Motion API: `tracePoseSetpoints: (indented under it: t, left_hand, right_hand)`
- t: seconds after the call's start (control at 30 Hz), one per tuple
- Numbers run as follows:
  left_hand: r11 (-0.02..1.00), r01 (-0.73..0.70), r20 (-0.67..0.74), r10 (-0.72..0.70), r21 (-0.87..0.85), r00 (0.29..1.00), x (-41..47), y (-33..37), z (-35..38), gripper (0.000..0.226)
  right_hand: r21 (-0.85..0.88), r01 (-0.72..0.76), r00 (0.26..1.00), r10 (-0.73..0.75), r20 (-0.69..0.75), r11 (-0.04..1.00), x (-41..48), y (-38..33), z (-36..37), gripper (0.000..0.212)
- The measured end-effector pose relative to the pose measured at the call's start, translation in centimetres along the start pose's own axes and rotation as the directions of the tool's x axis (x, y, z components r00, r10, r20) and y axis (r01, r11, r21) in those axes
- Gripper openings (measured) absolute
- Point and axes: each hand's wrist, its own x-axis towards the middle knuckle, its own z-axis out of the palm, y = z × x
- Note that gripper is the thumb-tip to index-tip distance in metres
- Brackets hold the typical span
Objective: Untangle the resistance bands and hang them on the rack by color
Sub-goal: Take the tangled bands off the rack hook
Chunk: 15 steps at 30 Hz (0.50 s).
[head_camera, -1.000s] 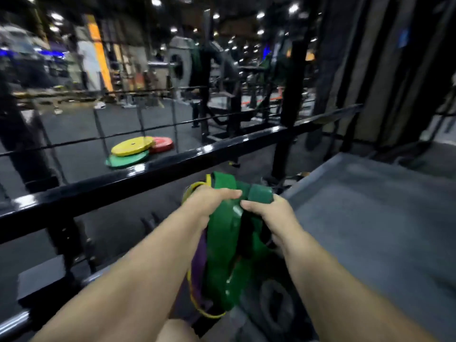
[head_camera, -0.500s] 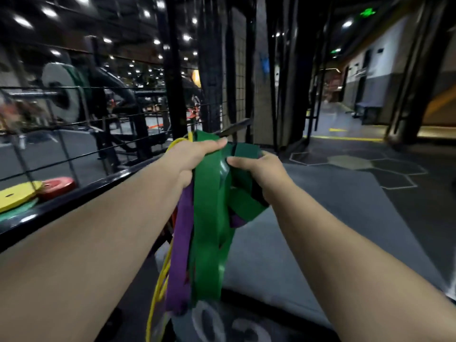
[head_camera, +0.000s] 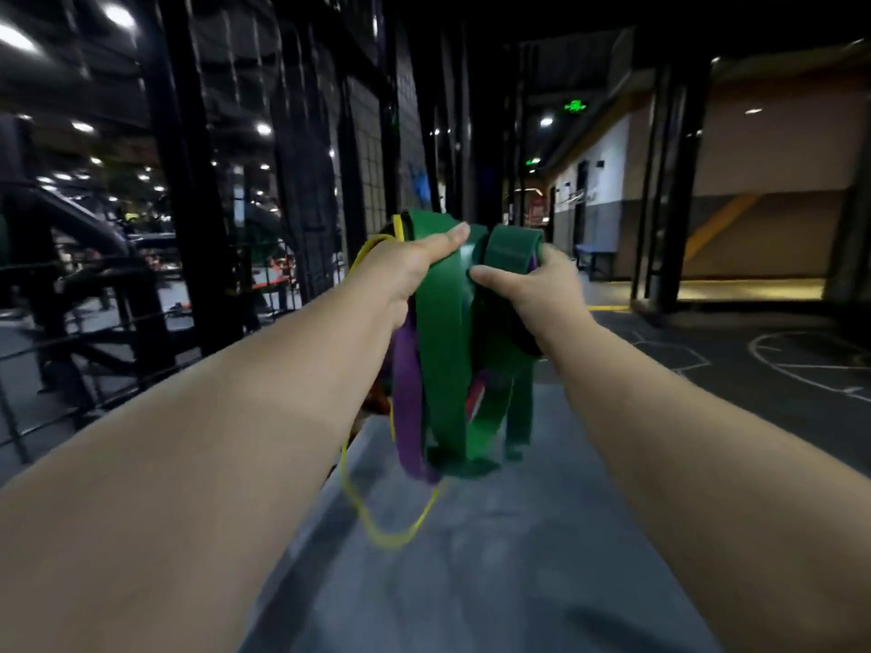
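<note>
Both hands clamp the tangle at its top, out in front above the grey mat (head_camera: 518, 558), so the loops hang free and crossings show. My left hand (head_camera: 410, 271) fists green, purple and yellow together; my right hand (head_camera: 528, 294) grips a darker green fold. Count: green bands (head_camera: 443, 351) at least two, purple band (head_camera: 406, 393) one sure, yellow band (head_camera: 377, 530) one. None hung yet.
</note>
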Motion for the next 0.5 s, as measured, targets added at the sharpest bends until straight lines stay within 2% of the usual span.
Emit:
tracePoseSetpoints:
  t: [0.1, 0.17, 0.2, 0.23, 0.27, 0.33, 0.37, 0.4, 0.43, 0.5]
  left_hand:
    - [0.997, -0.025, 0.059, 0.030, -0.076, 0.998, 2.0, -0.8, 1.2, 0.083]
    - [0.998, 0.047, 0.101, -0.042, -0.052, 0.994, 3.4, -3.1, 1.5, 0.105]
    - [0.994, 0.103, 0.128, -0.100, -0.018, 0.987, 3.4, -4.6, 1.7, 0.108]
    - [0.986, 0.163, 0.161, -0.164, 0.016, 0.973, 2.8, -6.2, 1.9, 0.102]
    - [0.968, 0.238, 0.194, -0.250, 0.080, 0.949, 2.0, -8.6, 2.2, 0.093]
    - [0.880, 0.385, 0.184, -0.443, 0.280, 0.878, 0.2, -14.9, 1.8, 0.089]
    - [0.826, 0.428, 0.140, -0.504, 0.366, 0.852, -0.7, -18.1, 1.5, 0.086]
    - [0.795, 0.445, 0.084, -0.520, 0.412, 0.850, -1.5, -20.9, 1.2, 0.077]
    - [0.785, 0.451, 0.046, -0.516, 0.425, 0.855, -2.3, -23.2, 0.7, 0.064]
    - [0.771, 0.461, -0.041, -0.496, 0.439, 0.867, -3.9, -26.0, -0.1, 0.043]
  right_hand:
    - [0.014, 0.022, 0.998, -0.021, -0.054, 1.000, 0.3, 0.1, -1.6, 0.034]
    - [-0.113, -0.026, 0.997, 0.018, -0.072, 0.993, -0.6, 1.1, -2.7, 0.038]
    - [-0.256, -0.102, 0.992, 0.080, -0.095, 0.961, -1.3, 2.2, -3.3, 0.042]
    - [-0.403, -0.200, 0.979, 0.169, -0.112, 0.893, -2.1, 2.9, -3.8, 0.049]
    - [-0.567, -0.322, 0.942, 0.315, -0.114, 0.758, -2.8, 4.6, -4.7, 0.062]
    - [-0.805, -0.449, 0.782, 0.607, -0.145, 0.386, -5.5, 7.8, -5.9, 0.076]
    - [-0.856, -0.462, 0.720, 0.662, -0.208, 0.233, -6.8, 9.4, -6.5, 0.083]
    - [-0.846, -0.510, 0.689, 0.662, -0.294, 0.155, -8.3, 10.7, -6.9, 0.093]
    - [-0.804, -0.578, 0.668, 0.649, -0.364, 0.143, -9.7, 11.6, -7.0, 0.097]
    - [-0.758, -0.616, 0.693, 0.604, -0.393, 0.214, -11.7, 13.0, -6.9, 0.092]
